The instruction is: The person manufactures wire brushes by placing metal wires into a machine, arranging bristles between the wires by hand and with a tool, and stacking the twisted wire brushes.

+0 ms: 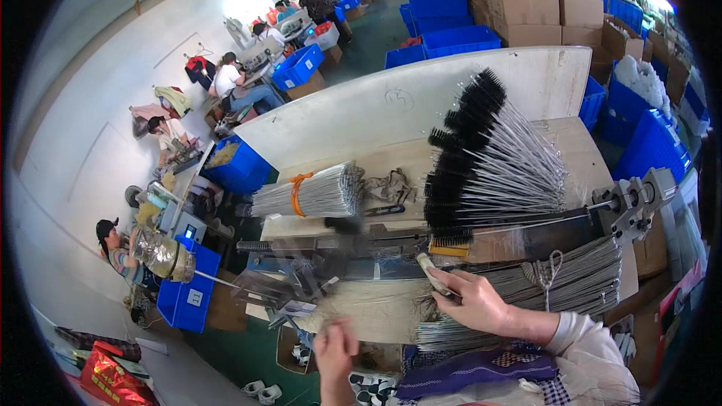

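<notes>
Right hand (477,302) gripping a pale-ended tool (434,274), tip jutting leftward (left hand (336,347) blurred, hold unclear)

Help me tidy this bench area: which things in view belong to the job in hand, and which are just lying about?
Likely the job: pale-tipped tool in the right hand; black-bristled brushes; grey wire rods; orange-banded rod bundle.

Likely just lying about: red bag; white shoes.

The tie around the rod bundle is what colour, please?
The tie is orange, clearest in the head view.
</notes>
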Motion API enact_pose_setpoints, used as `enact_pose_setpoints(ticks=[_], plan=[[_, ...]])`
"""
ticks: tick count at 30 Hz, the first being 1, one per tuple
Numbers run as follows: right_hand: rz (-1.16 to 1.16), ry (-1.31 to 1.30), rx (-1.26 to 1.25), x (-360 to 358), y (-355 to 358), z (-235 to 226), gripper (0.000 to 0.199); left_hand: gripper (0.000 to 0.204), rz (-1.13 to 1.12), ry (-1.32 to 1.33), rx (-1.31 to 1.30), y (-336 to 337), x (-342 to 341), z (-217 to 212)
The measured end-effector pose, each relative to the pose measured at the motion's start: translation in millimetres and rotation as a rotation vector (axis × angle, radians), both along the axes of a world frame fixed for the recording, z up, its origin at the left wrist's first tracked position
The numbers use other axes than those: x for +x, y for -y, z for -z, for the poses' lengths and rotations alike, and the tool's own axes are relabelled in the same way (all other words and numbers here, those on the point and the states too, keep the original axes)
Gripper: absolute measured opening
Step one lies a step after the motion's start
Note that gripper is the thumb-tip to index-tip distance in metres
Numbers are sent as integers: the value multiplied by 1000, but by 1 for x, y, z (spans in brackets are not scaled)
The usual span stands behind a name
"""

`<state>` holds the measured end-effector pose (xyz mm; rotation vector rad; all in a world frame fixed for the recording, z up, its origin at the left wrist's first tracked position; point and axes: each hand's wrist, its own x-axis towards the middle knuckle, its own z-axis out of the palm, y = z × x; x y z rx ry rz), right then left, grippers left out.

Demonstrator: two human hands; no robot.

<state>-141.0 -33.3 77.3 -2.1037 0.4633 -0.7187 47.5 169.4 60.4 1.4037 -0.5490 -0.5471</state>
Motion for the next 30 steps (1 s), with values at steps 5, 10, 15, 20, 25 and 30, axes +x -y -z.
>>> enact_pose_setpoints(ticks=[5,10,15,20,25,30], plan=[[-222,117,-525,66,12,-23,32,36,-98,152,-276,5,7,-48],[-248,118,-556,78,42,-4,24,33,34,1048,-68,78,-29,-105],[97,-311,-1011,-55,135,-5,14,13,135,1483,381,95,-24,-60],[299,-640,-723,-126,141,0,27,15,218,1540,545,112,-23,-48],[120,-428,-954,-107,139,6,27,21,402,1305,728,96,3,-14],[83,-467,-918,-111,123,8,27,27,595,-130,476,102,-18,48]])
